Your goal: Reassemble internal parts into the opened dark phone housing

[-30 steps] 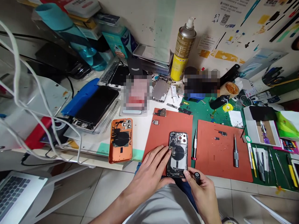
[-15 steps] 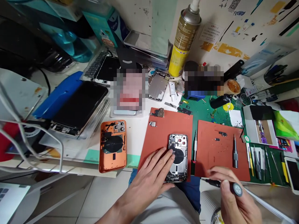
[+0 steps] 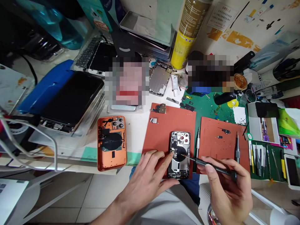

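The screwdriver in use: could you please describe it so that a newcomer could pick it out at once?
On the red mat lies an opened phone. The slim black screwdriver is gripped in the right hand, tip over the phone, unlike the metal ones on the mats.

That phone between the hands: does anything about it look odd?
Yes: the opened phone lies on a red mat with its insides bare, no screen over its black round coil, and the right hand holds a screwdriver reaching over it.

1. A loose, pale grey shirt (image 3: 164, 210) fills the near edge of the scene, plain where it shows.
2. Dark blue trousers (image 3: 192, 187) show just beyond the shirt, towards the right.
3. The left hand (image 3: 145, 178) and right hand (image 3: 227, 185) are bare, as is the left forearm (image 3: 110, 214).
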{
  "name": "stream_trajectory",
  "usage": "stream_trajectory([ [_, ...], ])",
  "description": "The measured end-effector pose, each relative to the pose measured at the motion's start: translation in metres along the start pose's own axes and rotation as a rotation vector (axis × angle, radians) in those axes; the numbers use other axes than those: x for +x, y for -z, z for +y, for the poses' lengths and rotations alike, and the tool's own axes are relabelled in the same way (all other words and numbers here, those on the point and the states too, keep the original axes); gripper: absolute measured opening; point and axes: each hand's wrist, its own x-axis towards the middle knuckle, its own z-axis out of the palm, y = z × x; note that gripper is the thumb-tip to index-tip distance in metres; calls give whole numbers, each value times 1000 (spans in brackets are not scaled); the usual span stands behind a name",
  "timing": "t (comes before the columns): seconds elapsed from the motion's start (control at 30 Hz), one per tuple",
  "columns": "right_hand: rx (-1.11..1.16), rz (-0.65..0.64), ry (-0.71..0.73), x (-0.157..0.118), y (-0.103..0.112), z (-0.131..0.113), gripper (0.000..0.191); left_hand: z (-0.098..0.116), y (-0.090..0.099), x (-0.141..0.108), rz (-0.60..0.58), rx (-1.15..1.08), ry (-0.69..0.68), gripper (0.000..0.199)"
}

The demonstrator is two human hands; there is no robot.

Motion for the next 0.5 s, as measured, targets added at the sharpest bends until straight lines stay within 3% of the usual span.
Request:
stream_trajectory([
  [0.2, -13, 11, 120, -3, -3, 6, 40, 4, -12, 14, -34, 192, -28, 71],
  [0.5, -45, -5, 165, -9, -5, 12, 46, -2, -9, 16, 36, 34, -27, 49],
])
